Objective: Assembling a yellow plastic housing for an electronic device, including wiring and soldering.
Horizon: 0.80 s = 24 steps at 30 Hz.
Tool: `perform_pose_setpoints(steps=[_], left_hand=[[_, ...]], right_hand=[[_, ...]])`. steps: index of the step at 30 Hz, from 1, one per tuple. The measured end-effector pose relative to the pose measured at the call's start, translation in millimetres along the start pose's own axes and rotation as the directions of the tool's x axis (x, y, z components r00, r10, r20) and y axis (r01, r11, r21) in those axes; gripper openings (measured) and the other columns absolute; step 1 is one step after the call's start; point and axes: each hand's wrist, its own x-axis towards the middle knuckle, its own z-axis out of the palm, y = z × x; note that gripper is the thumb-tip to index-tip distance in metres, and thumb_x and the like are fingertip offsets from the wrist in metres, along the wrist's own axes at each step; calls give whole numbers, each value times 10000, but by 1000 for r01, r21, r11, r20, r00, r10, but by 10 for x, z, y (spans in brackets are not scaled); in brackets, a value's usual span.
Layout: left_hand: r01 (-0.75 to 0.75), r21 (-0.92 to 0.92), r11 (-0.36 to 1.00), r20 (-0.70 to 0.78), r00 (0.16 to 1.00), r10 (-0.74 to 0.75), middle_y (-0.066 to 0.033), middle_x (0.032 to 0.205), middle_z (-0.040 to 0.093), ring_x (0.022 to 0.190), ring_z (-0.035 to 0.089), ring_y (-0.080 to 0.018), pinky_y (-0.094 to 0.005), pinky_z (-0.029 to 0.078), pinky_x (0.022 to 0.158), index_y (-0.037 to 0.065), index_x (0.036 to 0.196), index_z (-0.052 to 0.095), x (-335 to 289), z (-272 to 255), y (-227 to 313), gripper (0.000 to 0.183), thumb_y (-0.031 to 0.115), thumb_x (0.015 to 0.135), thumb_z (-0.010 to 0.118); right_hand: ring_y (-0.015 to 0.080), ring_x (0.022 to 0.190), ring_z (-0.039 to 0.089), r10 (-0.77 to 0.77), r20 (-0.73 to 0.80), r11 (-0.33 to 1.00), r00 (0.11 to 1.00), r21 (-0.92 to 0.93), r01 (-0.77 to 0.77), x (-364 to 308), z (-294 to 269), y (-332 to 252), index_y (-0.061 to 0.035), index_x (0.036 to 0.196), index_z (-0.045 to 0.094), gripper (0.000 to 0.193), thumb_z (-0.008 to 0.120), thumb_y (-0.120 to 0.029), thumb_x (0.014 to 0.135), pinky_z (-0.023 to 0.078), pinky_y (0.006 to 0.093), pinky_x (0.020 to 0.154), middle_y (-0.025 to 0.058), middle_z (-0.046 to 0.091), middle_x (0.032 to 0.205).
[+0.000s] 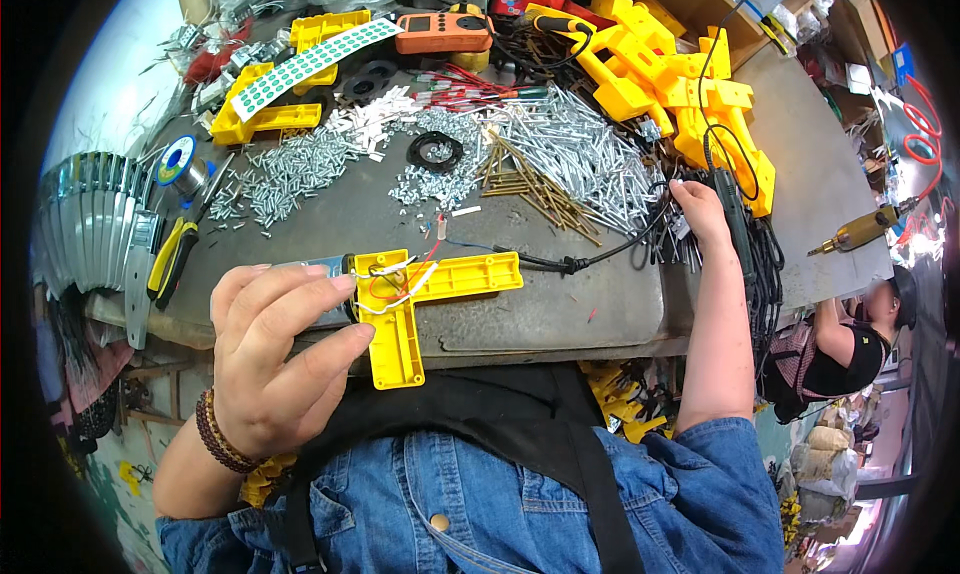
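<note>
My left hand (280, 349) is over a grey cylinder (334, 317), thumb and fingers apart; whether they touch it is hard to see. Joined to the cylinder is a yellow T-shaped plastic housing half (468, 277), its ribbed inside facing up, at the bench's near edge. White and red wires (405, 292) lie in it. A black cable (618, 250) with a thick sleeve runs right from the housing area. At its far end, my right hand (703, 214) pinches the cable between thumb and fingers, beside a bundle of black cords (765, 284). Its fingertips are partly hidden.
Loose screws (580, 154), brass-coloured rods (530, 187) and short screws (285, 179) lie in heaps across the bench. Yellow housings (680, 84) pile at far right. Solder wire spool (177, 162) and pliers (172, 259) are left. An orange meter (443, 32) is at back. A person (850, 349) sits at right.
</note>
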Motion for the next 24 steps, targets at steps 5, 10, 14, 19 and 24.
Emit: perform_pose_setpoints(steps=[5, 10, 14, 19, 24], left_hand=[[4, 1, 1000, 5, 1000, -4, -102, 1184, 637, 1036, 616, -301, -466, 430, 897, 105, 945, 694, -18, -9, 32, 293, 36, 660, 703], [-6, 70, 998, -5, 1000, 7, -51, 1160, 660, 1049, 628, -262, -465, 426, 922, 136, 957, 703, 3, -56, 66, 281, 90, 682, 739], [-135, 350, 927, -53, 985, 163, -58, 1213, 635, 1085, 602, -272, -546, 368, 989, 173, 1025, 697, 264, -61, 390, 273, 167, 753, 717], [99, -21, 995, 455, 887, -78, -56, 869, 670, 851, 673, -242, -400, 529, 795, 105, 1048, 641, 422, -91, 453, 272, 126, 777, 626], [609, -586, 534, 728, 686, 17, -88, 888, 666, 790, 662, -329, -391, 533, 664, 85, 1061, 586, 30, -114, 295, 111, 124, 982, 519]], right_hand=[[158, 815, 597, -156, -218, 982, 963, 71, 175, -115, 6, -190, 28, 915, 628, 371, 559, -328, 997, 459, 324, 772, 81, 697, 868], [116, 697, 576, -307, -500, 848, 810, 242, 471, -536, -195, -539, -19, 925, 543, 204, 474, -168, 1047, 472, 266, 713, 59, 638, 759], [144, 642, 556, -733, -219, 569, 643, 319, 758, -1588, 49, -1647, -24, 890, 543, 82, 538, -24, 971, 479, 273, 634, 47, 561, 743], [206, 549, 544, -988, 71, 152, 136, 306, 940, -2276, 291, -2149, -98, 760, 628, 179, 778, -170, 693, 449, 321, 505, 5, 500, 627], [187, 511, 543, -935, 337, 253, 110, 415, 874, -2277, 355, -2044, -88, 917, 668, 257, 768, -161, 691, 427, 321, 472, 2, 500, 598]])
